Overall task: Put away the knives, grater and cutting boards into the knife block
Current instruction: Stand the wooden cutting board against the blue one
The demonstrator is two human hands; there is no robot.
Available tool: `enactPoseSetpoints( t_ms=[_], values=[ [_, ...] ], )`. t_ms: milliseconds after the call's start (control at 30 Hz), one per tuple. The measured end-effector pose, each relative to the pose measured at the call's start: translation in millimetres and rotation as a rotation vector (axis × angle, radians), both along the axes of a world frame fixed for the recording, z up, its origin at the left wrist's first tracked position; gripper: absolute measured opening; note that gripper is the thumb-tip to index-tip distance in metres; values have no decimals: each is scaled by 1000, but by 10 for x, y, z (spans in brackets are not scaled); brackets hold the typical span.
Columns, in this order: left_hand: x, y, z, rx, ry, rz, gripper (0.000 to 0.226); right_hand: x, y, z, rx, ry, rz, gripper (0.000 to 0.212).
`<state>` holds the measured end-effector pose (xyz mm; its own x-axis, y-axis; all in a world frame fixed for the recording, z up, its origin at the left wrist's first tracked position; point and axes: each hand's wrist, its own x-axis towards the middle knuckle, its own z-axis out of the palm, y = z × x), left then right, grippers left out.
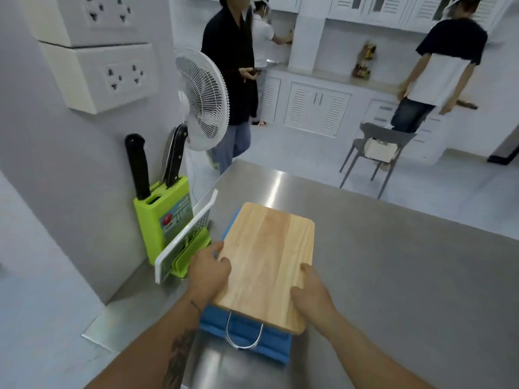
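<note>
A wooden cutting board (266,259) with a wire loop handle lies over a blue cutting board (247,339) on the steel counter. My left hand (209,272) grips the wooden board's left edge, and my right hand (310,297) grips its right edge near the front. To the left stands the green knife block (165,217) against the wall. Two black-handled knives (139,167) stick out of its top. A white grater (185,240) leans in the block's front rack.
The steel counter (393,276) stretches to the right and back. A white fan (202,99) stands behind the block, wall sockets above it. Several people stand in the kitchen beyond, near a grey chair (376,155).
</note>
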<state>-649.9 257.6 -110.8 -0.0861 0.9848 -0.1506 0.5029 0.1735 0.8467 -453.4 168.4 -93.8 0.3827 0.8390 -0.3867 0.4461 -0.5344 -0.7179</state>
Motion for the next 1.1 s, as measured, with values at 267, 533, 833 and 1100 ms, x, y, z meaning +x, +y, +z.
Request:
enactPoseSetpoints(
  t_ms=[267,533,833,1100],
  values=[
    [-81,26,-118,-26,3,10,51,-103,33,-21,-9,-98,40,47],
    [-120,111,-134,-31,68,-40,55,-146,140,-204,-43,-209,59,28],
    [-103,52,-179,25,187,-61,53,-175,122,-193,-57,-228,60,40],
    [-112,51,-202,24,233,-88,56,-171,138,-189,-100,-149,78,23]
  ],
)
